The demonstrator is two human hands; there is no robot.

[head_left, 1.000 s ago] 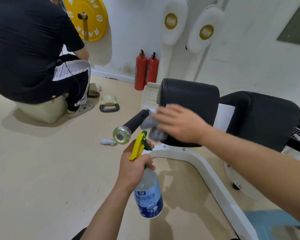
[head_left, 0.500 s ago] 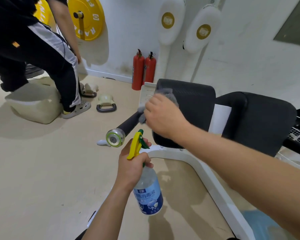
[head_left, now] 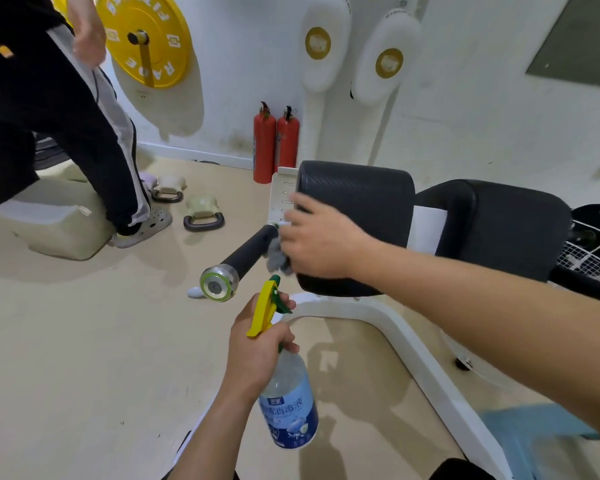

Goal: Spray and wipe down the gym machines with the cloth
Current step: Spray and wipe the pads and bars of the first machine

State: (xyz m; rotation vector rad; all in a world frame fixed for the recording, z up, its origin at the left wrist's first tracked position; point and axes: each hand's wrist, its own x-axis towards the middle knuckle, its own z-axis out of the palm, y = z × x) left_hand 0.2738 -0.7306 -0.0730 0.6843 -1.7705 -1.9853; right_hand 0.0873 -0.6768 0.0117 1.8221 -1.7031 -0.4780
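My right hand [head_left: 321,239] holds a grey cloth [head_left: 276,256] against the left end of a black roller pad [head_left: 361,199] on a white-framed gym machine [head_left: 406,344]. The cloth hangs just below my fingers, beside the base of a black handle bar [head_left: 248,252] with a silver end cap [head_left: 219,282]. Lower down, my left hand [head_left: 257,355] grips the neck of a clear spray bottle [head_left: 290,407] with a blue label and a yellow-green trigger, nozzle pointing up towards the pad. A second black pad [head_left: 499,223] lies to the right.
Another person [head_left: 49,109] in black clothes stands at the left by a beige block [head_left: 56,226]. Two kettlebells [head_left: 203,214] lie on the floor. Two red fire extinguishers [head_left: 276,140] stand at the wall. A yellow weight plate [head_left: 146,39] hangs above. A white wire basket [head_left: 593,251] is at right.
My right hand with the cloth slid down the pad's left end, from its top to near the bar's base. The other person rose from the block and now stands. My left hand barely moved.
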